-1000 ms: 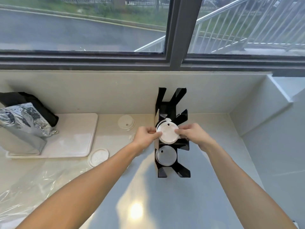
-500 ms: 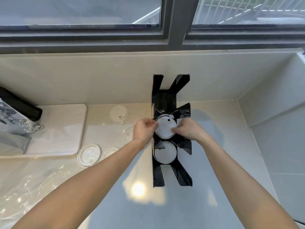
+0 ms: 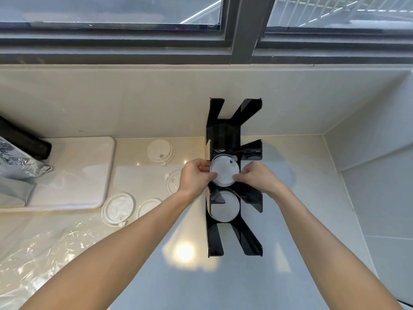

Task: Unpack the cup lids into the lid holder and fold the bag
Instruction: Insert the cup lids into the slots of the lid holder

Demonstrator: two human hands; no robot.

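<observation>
A white cup lid sits over the middle slot of the black lid holder, pinched at its left edge by the left hand and at its right edge by the right hand, with another lid already resting in the slot just nearer. The holder stands on the pale counter against the far wall below the window. To the left, four loose lids lie on the counter, the clear plastic bag spreads crumpled at the near left, and a white board carries a silver foil pouch at the far left.
</observation>
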